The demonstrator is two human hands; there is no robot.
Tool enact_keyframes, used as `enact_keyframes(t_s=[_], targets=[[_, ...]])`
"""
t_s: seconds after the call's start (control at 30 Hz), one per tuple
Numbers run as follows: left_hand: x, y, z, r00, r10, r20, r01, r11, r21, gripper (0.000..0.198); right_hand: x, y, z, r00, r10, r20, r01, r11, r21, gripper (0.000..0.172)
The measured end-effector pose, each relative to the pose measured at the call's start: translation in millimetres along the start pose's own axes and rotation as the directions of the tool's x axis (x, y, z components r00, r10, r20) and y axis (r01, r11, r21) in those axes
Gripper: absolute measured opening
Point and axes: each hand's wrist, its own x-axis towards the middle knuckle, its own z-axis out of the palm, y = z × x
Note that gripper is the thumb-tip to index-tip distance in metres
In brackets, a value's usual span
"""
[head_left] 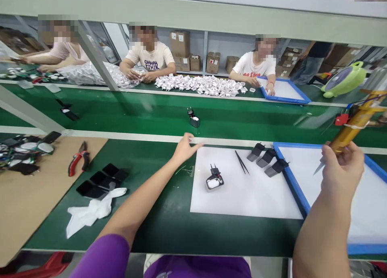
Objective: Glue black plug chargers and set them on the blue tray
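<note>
My right hand (343, 167) grips an amber glue syringe (352, 127) with a pale pointed tip, held over the blue-rimmed tray at the right. Stretched forward, my left hand (185, 150) has thumb and fingers apart and holds nothing. It is by the upper left corner of a white sheet (248, 201). Beyond it, an open black plug adapter (194, 120) sits on the green belt. Another open plug adapter (215, 182), with a white inside and two prongs up, stands on the sheet. Black tweezers (242, 162) and three black adapter housings (266, 161) are to its right.
A blue-framed white tray (292, 181) borders the sheet. On the left are black open cases (102, 179), a white cloth (90, 211), red-handled pliers (79, 159) and piled circuit parts (22, 151). Across the belt (145, 117), several people work beside white adapters (202, 85).
</note>
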Motion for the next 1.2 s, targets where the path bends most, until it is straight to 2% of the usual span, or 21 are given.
enact_keyframes(t_s=[0.07,0.17,0.23,0.33,0.43,0.5,0.6,0.67,0.7,0.77,0.83,0.87,0.93,1.0,1.1,1.2], targets=[[43.8,0.9,4.7,0.991,-0.064,-0.118,0.067,0.998,0.02,0.06,0.6,-4.7,5.5,0.999,0.039,-0.009,-0.039,0.999,0.039,0.036],[92.6,7.7,20.4,0.973,-0.124,-0.193,0.131,0.991,0.024,0.075,1.4,-18.6,15.1,0.995,0.099,0.018,-0.1,0.992,0.082,0.028],[111.4,12.6,30.7,0.971,-0.142,-0.193,0.147,0.989,0.011,0.073,-0.2,-29.5,21.8,0.99,0.118,0.072,-0.125,0.987,0.099,0.03],[119.8,15.3,36.0,0.985,-0.118,-0.123,0.116,0.993,-0.027,0.059,-8.2,-46.4,32.3,0.963,0.129,0.237,-0.162,0.979,0.124,0.028],[104.4,10.9,27.7,0.999,-0.009,0.049,0.014,0.995,-0.096,0.052,-21.4,-64.8,42.7,0.907,0.143,0.395,-0.206,0.971,0.122,0.026],[83.1,5.5,17.4,0.973,0.092,0.213,-0.06,0.986,-0.155,0.051,-30.8,-77.6,49.5,0.866,0.163,0.473,-0.252,0.959,0.132,0.029],[43.7,-2.2,0.6,0.868,0.208,0.451,-0.116,0.968,-0.224,0.05,-43.3,-95.1,60.7,0.802,0.179,0.57,-0.333,0.926,0.177,0.03],[17.8,-4.8,-8.6,0.801,0.27,0.534,-0.148,0.954,-0.261,0.056,-50.5,-103.8,69.2,0.767,0.174,0.617,-0.372,0.905,0.208,0.03],[5.6,-4.8,-12.1,0.787,0.312,0.532,-0.187,0.942,-0.277,0.063,-54.0,-107.2,73.6,0.755,0.165,0.635,-0.385,0.895,0.225,0.031],[-16.6,-2.1,-16.5,0.801,0.402,0.444,-0.317,0.914,-0.254,0.079,-60.7,-112.4,82.3,0.742,0.137,0.657,-0.396,0.88,0.263,0.031],[-34.7,3.4,-17.0,0.816,0.459,0.35,-0.454,0.885,-0.103,0.085,-66.9,-116.4,89.8,0.739,0.105,0.666,-0.39,0.872,0.295,0.03],[-41.6,6.5,-15.8,0.827,0.458,0.325,-0.485,0.874,0.004,0.083,-69.8,-118.1,93.1,0.738,0.093,0.669,-0.388,0.869,0.308,0.03],[-50.1,11.5,-10.8,0.867,0.407,0.288,-0.468,0.863,0.189,0.079,-74.9,-121.5,98.9,0.736,0.079,0.673,-0.391,0.86,0.327,0.029],[-51.6,13.6,-3.5,0.92,0.322,0.223,-0.377,0.883,0.281,0.071,-79.3,-125.1,104.1,0.735,0.067,0.675,-0.402,0.844,0.354,0.029],[-48.1,13.4,4.7,0.964,0.212,0.16,-0.252,0.917,0.308,0.047,-85.5,-131.2,112.3,0.737,0.047,0.674,-0.42,0.813,0.403,0.029],[-52.9,17.6,1.4,0.975,0.175,0.136,-0.21,0.926,0.313,0.033,-92.6,-138.9,121.5,0.736,0.035,0.676,-0.448,0.774,0.448,0.028]])
